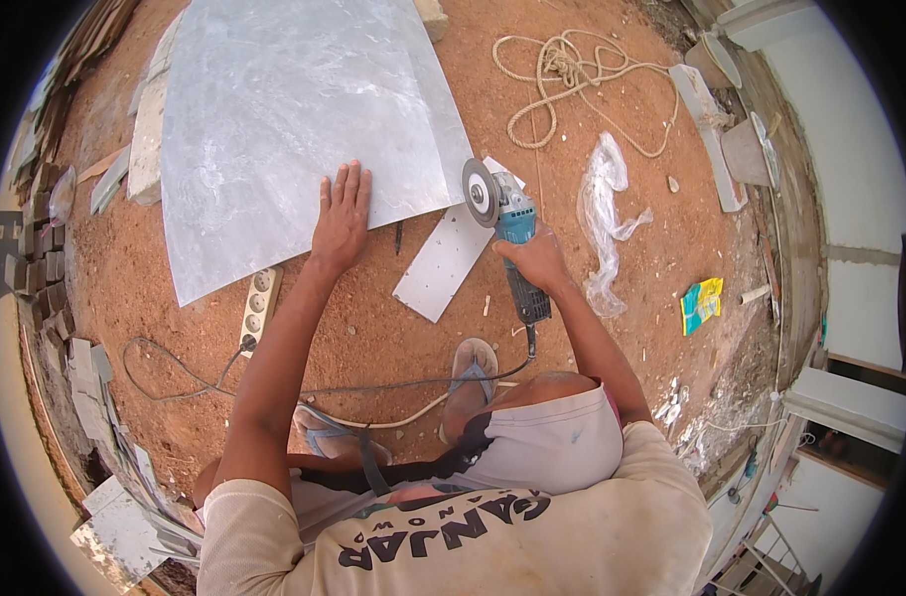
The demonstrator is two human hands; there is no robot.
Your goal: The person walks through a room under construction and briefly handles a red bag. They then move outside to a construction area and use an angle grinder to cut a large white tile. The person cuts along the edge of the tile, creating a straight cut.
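Note:
A large grey stone-look tile takes up the upper left, raised a little off the dirt. My left hand lies flat on its near edge, fingers stretched out. In my right hand is a teal and black angle grinder, gripped around its body. The grinder's cutting disc stands at the tile's right edge; whether it touches the edge I cannot tell. A narrow white tile strip lies on the ground under the tile's near right corner.
A white power strip lies by my left forearm, and a dark cord runs past my sandalled feet. Coiled rope, crumpled clear plastic and a yellow-teal packet lie to the right. Stacked bricks line the left.

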